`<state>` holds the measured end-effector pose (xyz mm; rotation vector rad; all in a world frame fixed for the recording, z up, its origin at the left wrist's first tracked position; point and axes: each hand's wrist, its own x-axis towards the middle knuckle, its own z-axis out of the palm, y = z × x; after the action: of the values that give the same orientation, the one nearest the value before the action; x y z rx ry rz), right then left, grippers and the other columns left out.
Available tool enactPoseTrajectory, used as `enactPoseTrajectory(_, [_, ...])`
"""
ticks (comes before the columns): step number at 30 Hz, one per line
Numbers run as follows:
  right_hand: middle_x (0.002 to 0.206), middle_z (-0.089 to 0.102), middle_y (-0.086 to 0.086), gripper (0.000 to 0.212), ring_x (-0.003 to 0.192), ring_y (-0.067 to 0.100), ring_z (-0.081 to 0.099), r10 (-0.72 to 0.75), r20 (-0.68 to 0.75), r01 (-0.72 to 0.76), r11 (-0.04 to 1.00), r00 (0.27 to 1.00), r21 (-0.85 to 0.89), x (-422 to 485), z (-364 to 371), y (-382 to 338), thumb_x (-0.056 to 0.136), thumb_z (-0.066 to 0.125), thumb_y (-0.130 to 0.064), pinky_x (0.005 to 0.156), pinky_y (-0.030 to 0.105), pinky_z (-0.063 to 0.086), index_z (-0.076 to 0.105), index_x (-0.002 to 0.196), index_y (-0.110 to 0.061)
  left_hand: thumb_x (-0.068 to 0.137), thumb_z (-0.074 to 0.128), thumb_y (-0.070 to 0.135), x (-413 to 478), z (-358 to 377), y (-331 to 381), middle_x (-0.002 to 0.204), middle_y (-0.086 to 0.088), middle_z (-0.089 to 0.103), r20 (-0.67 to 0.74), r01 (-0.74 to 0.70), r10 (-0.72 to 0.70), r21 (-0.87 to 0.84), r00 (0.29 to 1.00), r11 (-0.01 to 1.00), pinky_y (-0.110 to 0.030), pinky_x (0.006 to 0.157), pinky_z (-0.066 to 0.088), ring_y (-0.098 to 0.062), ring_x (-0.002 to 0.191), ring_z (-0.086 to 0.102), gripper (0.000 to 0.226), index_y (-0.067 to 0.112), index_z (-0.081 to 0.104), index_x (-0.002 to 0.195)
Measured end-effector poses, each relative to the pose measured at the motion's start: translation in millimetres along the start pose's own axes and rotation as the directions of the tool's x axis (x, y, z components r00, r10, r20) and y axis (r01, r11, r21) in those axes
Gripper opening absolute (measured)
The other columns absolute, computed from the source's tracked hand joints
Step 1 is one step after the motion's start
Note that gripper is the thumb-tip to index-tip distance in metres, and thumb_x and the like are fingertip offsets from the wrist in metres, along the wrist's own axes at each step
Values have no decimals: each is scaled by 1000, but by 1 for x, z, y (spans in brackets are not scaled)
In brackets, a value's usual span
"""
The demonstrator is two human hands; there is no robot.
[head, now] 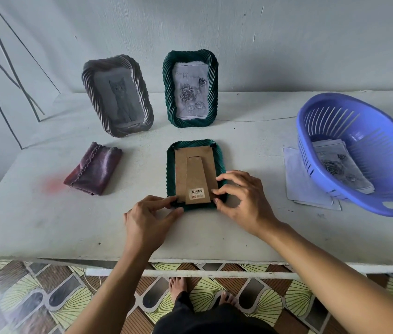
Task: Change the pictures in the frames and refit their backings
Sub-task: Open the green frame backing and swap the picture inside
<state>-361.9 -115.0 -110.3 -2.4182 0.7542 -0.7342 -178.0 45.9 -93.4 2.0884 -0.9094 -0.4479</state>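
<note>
Head view: A person stands at a white-painted table (46,225) working on a dark green, rope-ribbed plastic picture frame (170,169), which lies face down near the table's front edge. The left hand (149,213) pinches the face-down frame at its near-left corner, thumb and forefinger closed on the rim. The right hand (241,196), fingers curled, pinches the near-right corner, thumb and forefinger meeting at the edge of the brown cardboard backing (181,169).

The backing sits flat inside the rim, its tapered easel stand (196,174) folded down and carrying a barcode sticker (197,192). Small black turn-tabs (213,147) show at the far corners.

The step in hand looks like working the near tabs; whether they are being freed or fastened cannot be told. The next move likely calls for both tabs to be swung fully while the frame stays pressed flat.

Beyond the face-down frame stands a matching green frame with a rose print (190,89). To that one's left stands a grey ribbed frame with a cat print (118,95). A folded purple cloth (94,168) lies left of the face-down frame. Well to its right, a blue slotted plastic basket (306,141) holds more rose prints (340,165) and sits on loose white sheets (304,186).
</note>
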Motion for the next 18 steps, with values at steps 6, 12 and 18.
enactPoseTrajectory(6, [118, 67, -14, 25, 121, 13, 55, 37, -9, -36, 996, 999, 87, 2, -1, 4, 80, 70, -46, 98, 47, 44, 78, 94, -27, 82, 61, 65, -5, 2, -5, 93, 22, 61, -2, -132, 135, 191, 991, 973, -40, 78, 43, 3, 72, 52, 37, 50, 69, 115])
enactPoseTrajectory(12, [108, 71, -6, 24, 112, 13, 60, 159, -162, -142, 984, 974, 111, -7, 0, -6, 69, 89, -30, 100, 21, 43, 77, 83, -15, 77, 46, 74, 3, -2, -4, 93, 25, 58, 73, -145, 131, 241, 989, 960, -41, 82, 42, 3, 82, 55, 44, 53, 70, 108])
enactPoseTrajectory(18, [107, 72, -1, 28, 104, 9, 64, 203, -224, -186, 978, 953, 93, -12, 0, -16, 65, 92, -26, 95, 20, 49, 78, 82, -10, 84, 36, 65, 6, -8, 15, 98, 15, 60, 7, -163, 168, 306, 986, 938, -35, 81, 30, -12, 84, 60, 51, 38, 80, 88])
